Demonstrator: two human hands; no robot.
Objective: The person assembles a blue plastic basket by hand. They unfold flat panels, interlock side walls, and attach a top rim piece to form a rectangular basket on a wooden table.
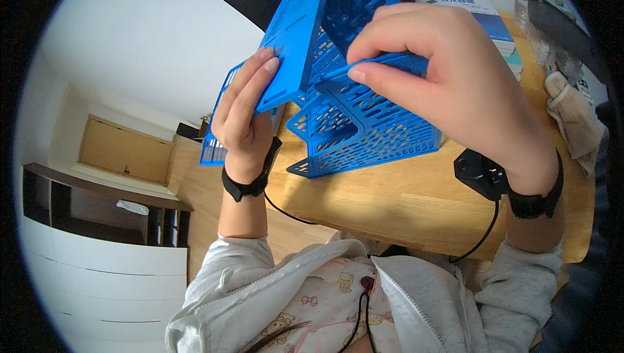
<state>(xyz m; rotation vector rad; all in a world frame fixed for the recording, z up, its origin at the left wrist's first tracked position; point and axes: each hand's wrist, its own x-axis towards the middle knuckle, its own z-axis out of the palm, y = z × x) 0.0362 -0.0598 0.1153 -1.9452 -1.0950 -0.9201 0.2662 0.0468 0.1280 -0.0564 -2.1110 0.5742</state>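
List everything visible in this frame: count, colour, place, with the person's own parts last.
blue slotted plastic rack: one, blue, held above the table by both hands
wooden table: one, light wood, under the rack
books: small stack, white and blue, far right of table
cloth: one, beige, right table edge
dark shelf unit: one, left, on the floor
left hand: one, black wristband, gripping a flat blue panel
right hand: one, black wristband, pinching a slotted panel edge

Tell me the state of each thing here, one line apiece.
Blue slotted file rack: partly put together, tilted, held above the wooden table.
Blue side panel: tilted against the rack, gripped.
Left hand: closed on the panel's lower edge.
Right hand: pinching a rack divider.
Books: stacked, closed.
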